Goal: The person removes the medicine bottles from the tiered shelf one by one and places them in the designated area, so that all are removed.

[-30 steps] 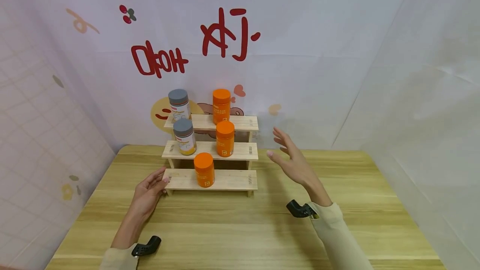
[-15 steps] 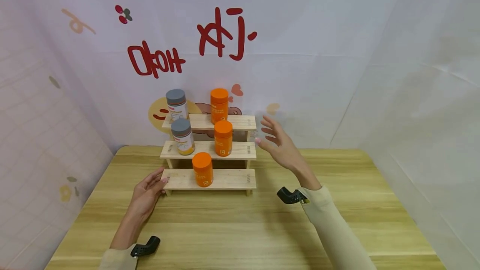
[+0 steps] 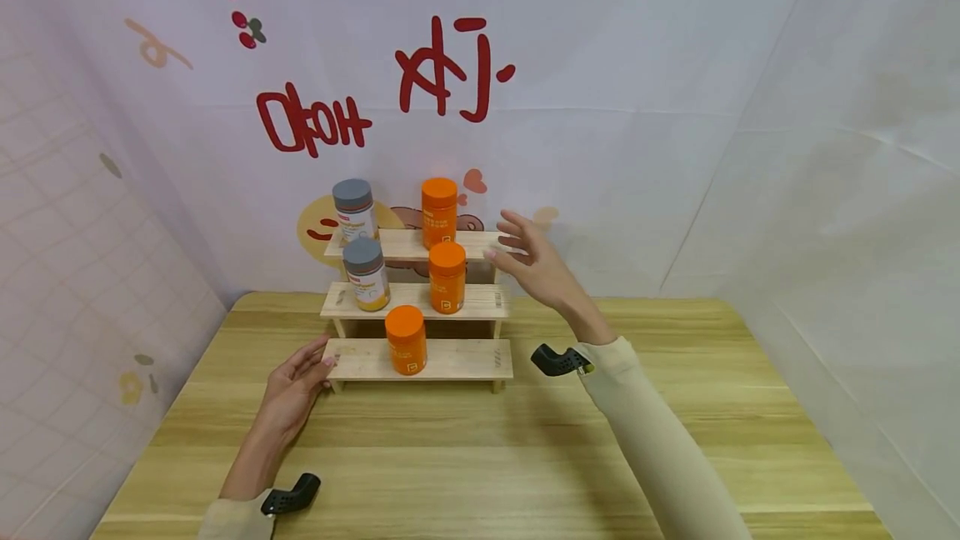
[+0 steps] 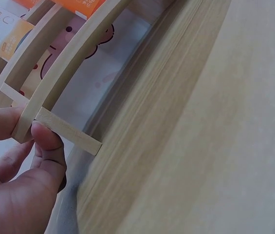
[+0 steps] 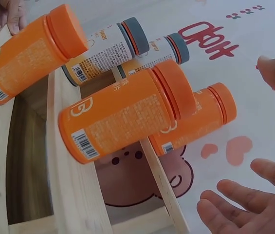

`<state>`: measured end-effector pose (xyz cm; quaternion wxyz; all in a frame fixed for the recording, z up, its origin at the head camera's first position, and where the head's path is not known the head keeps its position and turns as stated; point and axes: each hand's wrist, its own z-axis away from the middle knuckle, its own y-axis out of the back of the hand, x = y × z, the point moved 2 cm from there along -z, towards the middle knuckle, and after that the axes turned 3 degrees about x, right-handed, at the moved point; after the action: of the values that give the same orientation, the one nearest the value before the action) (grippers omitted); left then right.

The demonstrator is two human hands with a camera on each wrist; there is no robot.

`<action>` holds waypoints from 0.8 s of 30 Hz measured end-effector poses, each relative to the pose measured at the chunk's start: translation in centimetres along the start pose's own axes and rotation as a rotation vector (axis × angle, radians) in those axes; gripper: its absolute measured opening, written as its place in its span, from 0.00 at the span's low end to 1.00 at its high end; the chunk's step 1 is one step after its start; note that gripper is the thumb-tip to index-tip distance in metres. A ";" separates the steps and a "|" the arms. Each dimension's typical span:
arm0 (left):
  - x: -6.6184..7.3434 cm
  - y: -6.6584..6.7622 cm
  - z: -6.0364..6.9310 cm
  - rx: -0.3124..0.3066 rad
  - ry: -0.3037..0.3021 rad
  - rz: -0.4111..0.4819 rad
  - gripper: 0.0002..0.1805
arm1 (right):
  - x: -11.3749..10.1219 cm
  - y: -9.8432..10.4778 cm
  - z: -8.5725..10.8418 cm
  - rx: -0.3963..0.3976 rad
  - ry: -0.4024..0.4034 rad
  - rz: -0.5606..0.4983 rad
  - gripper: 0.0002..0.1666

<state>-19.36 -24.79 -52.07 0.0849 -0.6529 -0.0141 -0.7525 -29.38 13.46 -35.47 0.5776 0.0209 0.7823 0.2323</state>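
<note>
A three-step wooden display rack (image 3: pixel 465 359) stands on the table against the wall. My left hand (image 3: pixel 288 394) grips the left end of its lowest board; in the left wrist view, thumb and fingers pinch the board end (image 4: pixel 27 117) above a leg. My right hand (image 3: pixel 543 269) hovers by the right end of the top board, fingers apart and holding nothing. Orange jars stand on the top (image 3: pixel 439 219), middle (image 3: pixel 447 283) and bottom (image 3: pixel 407 347) steps. Two grey-lidded white jars stand on the left, one on the top step (image 3: pixel 355 215) and another on the middle (image 3: pixel 367 280).
A wood-grain table (image 3: pixel 450 457) extends in front of the rack and to both sides. Behind it hangs a white printed cloth wall (image 3: pixel 600 173), and another pale wall (image 3: pixel 75 273) closes off the left. Each wrist wears a black device (image 3: pixel 292 494).
My right hand has moved left and up, from beside the rack to the right end of its top board. My left hand keeps its grip on the lowest board, and the jars have not moved.
</note>
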 end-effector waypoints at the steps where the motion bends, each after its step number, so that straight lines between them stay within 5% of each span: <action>1: 0.0 0.0 0.0 0.001 0.001 0.002 0.37 | -0.1 -0.2 -0.3 0.000 -0.002 0.004 0.46; 24: -0.1 0.2 -0.3 -0.006 0.004 0.017 0.37 | -1.0 -3.7 -5.5 0.054 -0.079 0.020 0.49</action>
<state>-19.60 -25.01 -52.27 0.0892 -0.6519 -0.0061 -0.7530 -33.16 8.04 -34.76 0.6049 0.0534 0.7646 0.2157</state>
